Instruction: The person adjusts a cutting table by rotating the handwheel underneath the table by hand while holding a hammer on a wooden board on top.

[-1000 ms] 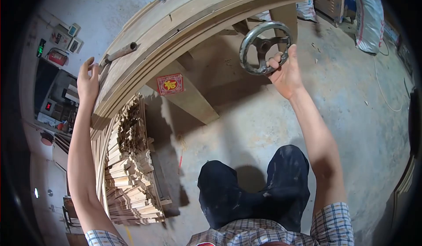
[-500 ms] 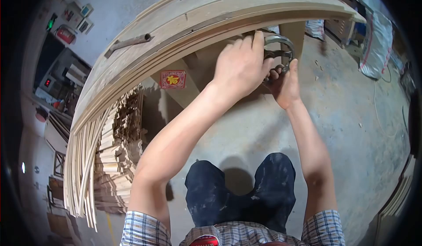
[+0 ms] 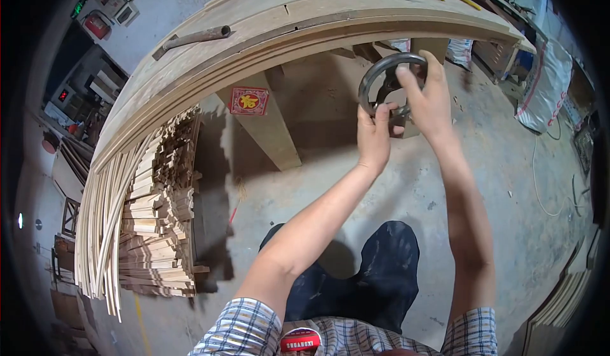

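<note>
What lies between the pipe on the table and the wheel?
Between the pipe and the wheel, the head view shows the table's edge, then shaded floor.

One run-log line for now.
left hand: on lower rim of round dark metal handwheel | right hand: at its right rim, grip unclear | wheel: near edge of pale wooden tabletop

The left hand (image 3: 373,138) is curled, fingers upward; the right hand (image 3: 431,102) is raised beside it, both forearms reaching forward.
</note>
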